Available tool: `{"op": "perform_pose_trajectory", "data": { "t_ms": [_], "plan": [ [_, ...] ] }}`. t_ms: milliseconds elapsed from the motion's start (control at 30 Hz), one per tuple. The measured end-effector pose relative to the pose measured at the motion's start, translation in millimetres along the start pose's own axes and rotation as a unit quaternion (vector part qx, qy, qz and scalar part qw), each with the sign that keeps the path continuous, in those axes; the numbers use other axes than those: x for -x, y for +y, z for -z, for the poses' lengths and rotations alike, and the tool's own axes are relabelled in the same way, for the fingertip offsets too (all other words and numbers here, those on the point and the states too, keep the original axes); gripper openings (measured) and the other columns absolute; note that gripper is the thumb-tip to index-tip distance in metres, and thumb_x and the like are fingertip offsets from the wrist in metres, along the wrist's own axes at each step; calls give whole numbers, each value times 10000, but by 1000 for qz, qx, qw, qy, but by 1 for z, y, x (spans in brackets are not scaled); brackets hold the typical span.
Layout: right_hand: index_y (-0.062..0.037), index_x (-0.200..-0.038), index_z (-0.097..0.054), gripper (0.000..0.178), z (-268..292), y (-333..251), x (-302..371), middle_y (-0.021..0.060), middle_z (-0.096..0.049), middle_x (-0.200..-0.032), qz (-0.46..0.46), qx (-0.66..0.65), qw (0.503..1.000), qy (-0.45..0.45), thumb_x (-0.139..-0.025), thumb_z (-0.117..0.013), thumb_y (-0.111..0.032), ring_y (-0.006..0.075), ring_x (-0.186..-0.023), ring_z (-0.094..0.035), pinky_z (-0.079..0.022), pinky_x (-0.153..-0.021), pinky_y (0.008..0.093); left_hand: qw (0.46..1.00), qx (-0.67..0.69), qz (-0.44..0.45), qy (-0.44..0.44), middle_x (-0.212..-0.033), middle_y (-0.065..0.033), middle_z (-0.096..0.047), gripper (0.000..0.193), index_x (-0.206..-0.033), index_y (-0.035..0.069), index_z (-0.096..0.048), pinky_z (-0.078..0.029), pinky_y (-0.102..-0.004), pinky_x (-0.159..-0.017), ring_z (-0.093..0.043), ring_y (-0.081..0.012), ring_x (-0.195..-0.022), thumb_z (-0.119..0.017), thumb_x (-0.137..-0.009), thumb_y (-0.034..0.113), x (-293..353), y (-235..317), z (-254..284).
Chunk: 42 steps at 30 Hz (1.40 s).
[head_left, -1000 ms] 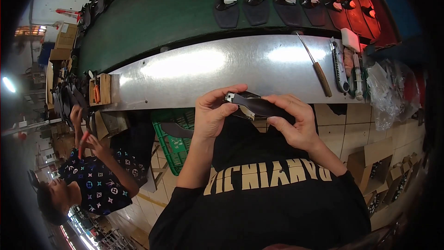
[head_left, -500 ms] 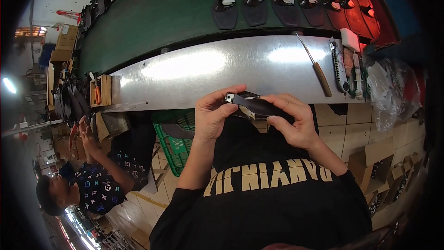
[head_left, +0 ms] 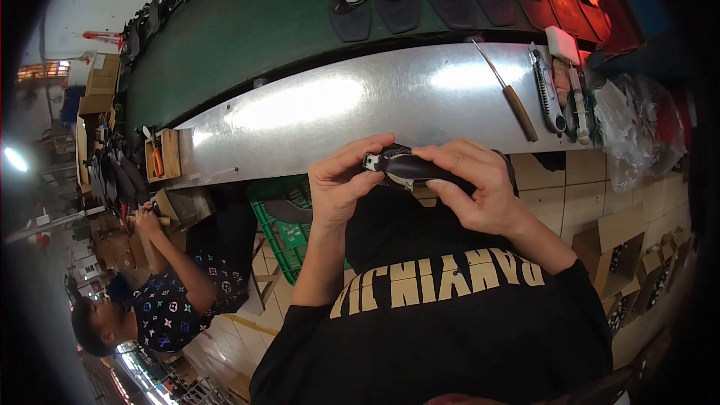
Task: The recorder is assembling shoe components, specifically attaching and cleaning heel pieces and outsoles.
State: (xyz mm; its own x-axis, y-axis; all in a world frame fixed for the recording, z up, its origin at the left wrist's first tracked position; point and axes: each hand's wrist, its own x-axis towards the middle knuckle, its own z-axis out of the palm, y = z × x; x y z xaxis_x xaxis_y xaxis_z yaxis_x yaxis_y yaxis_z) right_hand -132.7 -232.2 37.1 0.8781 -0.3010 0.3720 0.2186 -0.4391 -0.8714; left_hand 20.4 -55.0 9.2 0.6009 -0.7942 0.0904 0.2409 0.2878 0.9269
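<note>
One dark shoe piece (head_left: 411, 170), held over the lap just off the counter's near edge: left hand (head_left: 335, 186) pinching its narrow end between thumb and fingers, right hand (head_left: 484, 189) gripping the broader end likewise; by judgement, best handled with light, even pressure, thumbs clear of the surface being worked. Materials: piece smooth, curved, softly glossy, with a pale patch beneath; counter (head_left: 300, 139) of brushed, reflective metal, bearing an awl (head_left: 517, 111) with slim metal shaft and rounded brown handle, and a ridged cutter (head_left: 547, 90).
</note>
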Motion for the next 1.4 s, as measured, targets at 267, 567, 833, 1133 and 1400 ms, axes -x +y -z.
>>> {"op": "perform_pose_trajectory", "data": {
  "t_ms": [267,567,833,1133,1400],
  "plan": [
    [-7,-1152,-649,415,10,-11,-5,123,-670,-916,-6,63,996,-58,-739,-693,-14,248,-799,-635,-490,-708,329,997,-43,-32,-53,-1267,-295,-566,403,-1133,-24,-675,-493,-349,-950,-596,-309,-1155,-668,-742,-124,0,2,3],
    [-34,-1118,-644,396,7,-11,-3,83,-613,-854,37,127,990,-55,-738,-735,-96,244,-776,-602,-478,-688,359,988,-93,-23,-122,-1310,-304,-532,447,-1137,-40,-670,-470,-321,-959,-576,-301,-1190,-583,-712,-149,-1,8,2],
    [-11,-1166,-625,410,2,5,2,108,-628,-864,-61,71,993,-64,-765,-689,-63,267,-780,-613,-477,-698,346,989,-132,57,-42,-1378,-210,-509,414,-1260,-14,-592,-538,-274,-853,-581,-236,-1169,-518,-863,-102,6,1,-17],
    [-81,-920,-674,171,-9,9,9,74,-610,-850,-27,120,992,-40,-751,-694,-70,257,-797,-606,-462,-708,366,984,-100,142,25,-1418,-154,-477,418,-1328,23,-537,-593,-260,-770,-593,-192,-1128,-441,-931,-64,12,-6,-26],
    [-102,-968,-692,257,0,15,8,80,-583,-924,22,127,985,-110,-715,-738,-98,260,-819,-585,-447,-727,359,983,-68,168,43,-1327,-150,-562,442,-1300,5,-560,-587,-245,-743,-623,-168,-1063,-505,-873,-96,13,-6,-26]
  ]
}}
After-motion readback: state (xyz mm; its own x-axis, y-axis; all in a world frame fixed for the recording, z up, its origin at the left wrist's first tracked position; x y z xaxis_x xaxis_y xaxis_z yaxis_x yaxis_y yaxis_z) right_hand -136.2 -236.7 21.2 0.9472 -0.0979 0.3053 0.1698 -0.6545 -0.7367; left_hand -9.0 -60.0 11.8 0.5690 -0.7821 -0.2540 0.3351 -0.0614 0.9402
